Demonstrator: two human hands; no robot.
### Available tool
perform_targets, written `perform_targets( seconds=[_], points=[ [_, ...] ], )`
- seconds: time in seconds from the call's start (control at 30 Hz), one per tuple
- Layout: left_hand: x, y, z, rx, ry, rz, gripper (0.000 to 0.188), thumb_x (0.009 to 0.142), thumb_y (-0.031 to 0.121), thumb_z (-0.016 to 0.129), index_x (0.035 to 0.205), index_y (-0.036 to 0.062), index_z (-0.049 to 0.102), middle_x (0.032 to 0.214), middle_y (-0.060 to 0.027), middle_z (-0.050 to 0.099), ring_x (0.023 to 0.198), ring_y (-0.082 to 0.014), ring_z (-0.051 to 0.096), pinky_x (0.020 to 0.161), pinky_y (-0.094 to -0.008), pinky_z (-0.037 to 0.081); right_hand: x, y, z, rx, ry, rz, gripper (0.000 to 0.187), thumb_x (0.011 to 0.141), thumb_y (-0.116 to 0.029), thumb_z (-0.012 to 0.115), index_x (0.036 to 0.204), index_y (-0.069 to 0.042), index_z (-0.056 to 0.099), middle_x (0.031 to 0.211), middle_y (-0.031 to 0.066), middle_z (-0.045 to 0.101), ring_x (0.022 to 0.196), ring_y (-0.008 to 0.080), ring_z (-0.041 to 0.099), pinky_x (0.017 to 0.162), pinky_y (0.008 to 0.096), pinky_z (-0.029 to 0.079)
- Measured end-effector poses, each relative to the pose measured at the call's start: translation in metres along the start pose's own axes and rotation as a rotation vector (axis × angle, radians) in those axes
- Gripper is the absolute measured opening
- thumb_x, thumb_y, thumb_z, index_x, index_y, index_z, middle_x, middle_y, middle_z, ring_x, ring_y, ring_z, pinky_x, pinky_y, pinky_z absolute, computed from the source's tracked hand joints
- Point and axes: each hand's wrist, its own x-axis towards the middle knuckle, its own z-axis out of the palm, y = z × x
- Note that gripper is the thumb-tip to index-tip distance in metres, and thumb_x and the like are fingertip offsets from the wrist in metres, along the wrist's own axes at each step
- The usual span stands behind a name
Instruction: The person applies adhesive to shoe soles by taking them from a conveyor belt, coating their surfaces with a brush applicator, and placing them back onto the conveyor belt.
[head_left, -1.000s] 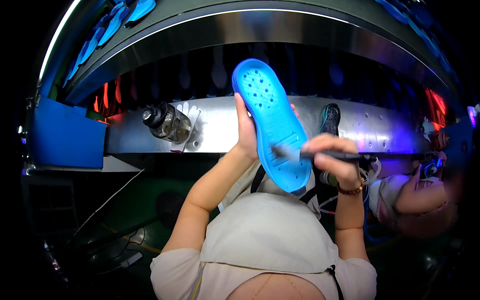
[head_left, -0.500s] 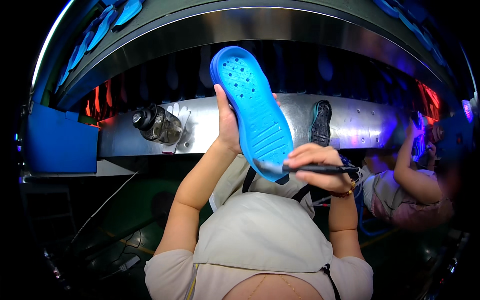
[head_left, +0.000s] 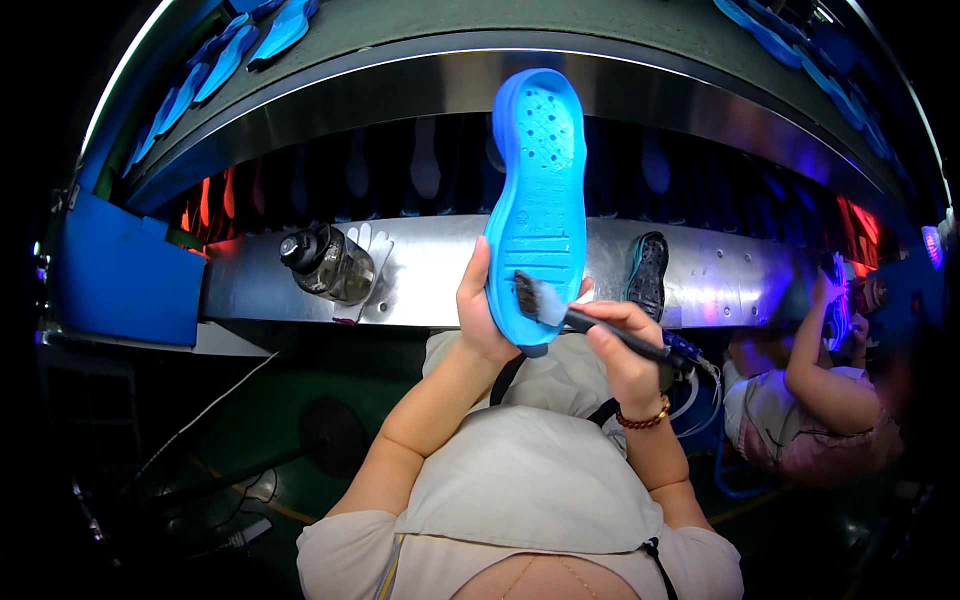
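A bright blue shoe sole [head_left: 545,210] stands tilted up before me, its inner face with holes and ridges turned my way. My left hand [head_left: 484,312] grips it by the lower left edge, thumb along the side and the other fingers hidden behind. Between the fingers of my right hand [head_left: 628,350] is a brush [head_left: 620,338] with a black handle. Its dark bristles touch the inside of the sole near the lower end.
A metal ledge [head_left: 430,265] runs across, carrying a dark bottle [head_left: 328,264], a white glove [head_left: 376,250] and a black sole [head_left: 648,272]. Blue soles [head_left: 284,30] lie on the green conveyor [head_left: 400,28] above. At right, another person [head_left: 825,380] handles a sole.
The sole has swung more upright, and my left hand has slid to its lower end. The brush has moved left and up, from the sole's lower edge onto its inner face.
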Motion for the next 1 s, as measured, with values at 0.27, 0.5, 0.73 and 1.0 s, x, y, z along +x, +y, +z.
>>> perform_targets(
  seconds=[0.27,0.5,0.73,1.0],
  points=[
    [0.007,0.000,-0.016,-0.028,0.029,-0.109,0.070,0.086,0.054,0.029,0.131,0.0017,0.033,0.121,-0.0227,0.046,0.103,-0.0389,0.052,0.087,-0.0501,0.044,0.010,-0.018,-0.003,-0.379,-0.057,-0.183,0.018,0.074,0.002,0.060,0.091,0.004,0.063,0.092,0.0142,0.063,0.086,0.0197,0.060,0.076,0.0262,0.045],
    [0.013,0.002,-0.019,-0.099,-0.031,-0.119,0.070,0.085,0.054,0.033,0.130,0.0013,0.034,0.122,-0.0227,0.046,0.105,-0.0392,0.051,0.090,-0.0523,0.041,0.015,-0.026,-0.004,-0.207,-0.284,-0.194,0.020,0.070,0.001,0.063,0.090,0.003,0.063,0.088,0.0137,0.064,0.084,0.0214,0.061,0.075,0.0288,0.047],
    [0.016,0.005,-0.024,-0.048,-0.076,-0.143,0.068,0.085,0.053,0.034,0.129,0.0008,0.036,0.121,-0.0231,0.048,0.104,-0.0397,0.052,0.090,-0.0526,0.040,0.024,-0.030,-0.005,-0.324,-0.421,-0.224,0.020,0.069,0.001,0.065,0.089,0.001,0.064,0.090,0.0134,0.064,0.080,0.0204,0.062,0.073,0.0285,0.048],
    [0.017,0.023,-0.021,0.027,-0.013,-0.151,0.054,0.089,0.040,0.037,0.121,-0.0033,0.044,0.114,-0.0197,0.054,0.100,-0.0291,0.057,0.089,-0.0433,0.044,0.043,-0.044,-0.014,-0.495,-0.564,-0.288,0.018,0.068,-0.001,0.066,0.086,-0.001,0.064,0.084,0.0108,0.065,0.080,0.0229,0.061,0.074,0.0315,0.047]
  ],
)
